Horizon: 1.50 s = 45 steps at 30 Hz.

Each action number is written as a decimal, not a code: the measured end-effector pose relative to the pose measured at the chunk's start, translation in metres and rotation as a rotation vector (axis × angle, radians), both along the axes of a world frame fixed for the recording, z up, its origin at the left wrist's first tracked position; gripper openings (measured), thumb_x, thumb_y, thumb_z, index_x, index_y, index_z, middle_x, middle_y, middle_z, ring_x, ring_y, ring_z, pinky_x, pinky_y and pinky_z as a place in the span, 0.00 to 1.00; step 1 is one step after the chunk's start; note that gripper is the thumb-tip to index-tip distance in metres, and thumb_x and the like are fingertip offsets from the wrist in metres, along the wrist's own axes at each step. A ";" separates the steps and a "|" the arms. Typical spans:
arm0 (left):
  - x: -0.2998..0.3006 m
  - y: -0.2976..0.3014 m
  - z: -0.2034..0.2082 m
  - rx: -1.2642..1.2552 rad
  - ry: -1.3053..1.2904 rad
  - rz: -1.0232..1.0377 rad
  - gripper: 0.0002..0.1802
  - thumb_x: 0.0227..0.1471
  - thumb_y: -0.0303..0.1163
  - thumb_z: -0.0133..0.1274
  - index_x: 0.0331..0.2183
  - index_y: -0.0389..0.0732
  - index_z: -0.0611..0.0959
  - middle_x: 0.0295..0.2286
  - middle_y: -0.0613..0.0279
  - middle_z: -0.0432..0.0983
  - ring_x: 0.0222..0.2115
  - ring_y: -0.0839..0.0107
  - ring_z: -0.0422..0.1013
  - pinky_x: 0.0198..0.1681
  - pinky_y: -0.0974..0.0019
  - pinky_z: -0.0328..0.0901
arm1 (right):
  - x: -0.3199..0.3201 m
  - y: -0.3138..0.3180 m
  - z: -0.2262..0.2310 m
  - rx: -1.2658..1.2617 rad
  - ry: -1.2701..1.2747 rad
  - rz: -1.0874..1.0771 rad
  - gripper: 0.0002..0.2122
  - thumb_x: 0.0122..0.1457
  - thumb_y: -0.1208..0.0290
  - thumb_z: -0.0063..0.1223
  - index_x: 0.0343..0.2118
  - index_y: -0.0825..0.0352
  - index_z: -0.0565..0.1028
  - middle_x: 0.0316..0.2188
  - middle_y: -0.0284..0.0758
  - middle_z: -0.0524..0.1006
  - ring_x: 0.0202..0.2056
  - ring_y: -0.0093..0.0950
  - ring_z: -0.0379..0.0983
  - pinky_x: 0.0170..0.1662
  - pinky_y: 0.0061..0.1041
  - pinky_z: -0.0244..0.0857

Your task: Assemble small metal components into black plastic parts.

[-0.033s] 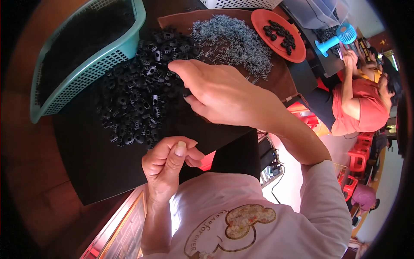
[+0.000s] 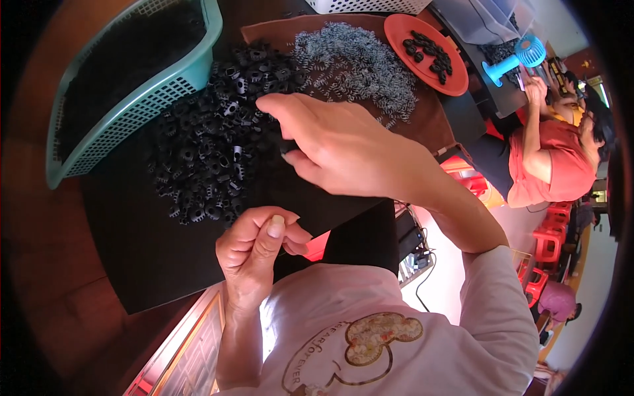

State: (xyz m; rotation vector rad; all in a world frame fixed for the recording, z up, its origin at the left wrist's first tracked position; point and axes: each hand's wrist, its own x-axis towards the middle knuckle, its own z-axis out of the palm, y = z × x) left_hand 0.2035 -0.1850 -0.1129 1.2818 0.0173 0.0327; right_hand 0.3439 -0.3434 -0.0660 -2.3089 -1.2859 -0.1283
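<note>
My right hand reaches over the right side of a heap of small black toothed plastic pieces, which look like halves of claw hair clips. Its index finger points left, and the thumb is bent in below it. Something dark shows between finger and thumb, but I cannot make out its shape. Below the heap's near end, my left hand is closed, thumb pressed on the curled index finger; whatever it may hold is hidden. Beyond my right hand, many small metal springs lie spread on a brown cloth.
A green mesh-sided basket of dark pieces stands left of the heap. At the far right sit an orange plate of black pieces, a clear plastic bin and a blue fan. A person in a red shirt works further right.
My right hand has shifted very slightly, its thumb a little lower. The left hand has barely moved.
</note>
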 end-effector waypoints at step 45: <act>0.005 -0.003 -0.007 -0.197 -0.140 0.072 0.11 0.61 0.31 0.46 0.37 0.32 0.77 0.25 0.52 0.77 0.21 0.70 0.72 0.24 0.71 0.68 | 0.031 -0.110 -0.002 -0.022 0.052 -0.126 0.07 0.55 0.80 0.52 0.37 0.66 0.74 0.31 0.35 0.72 0.32 0.36 0.73 0.33 0.31 0.65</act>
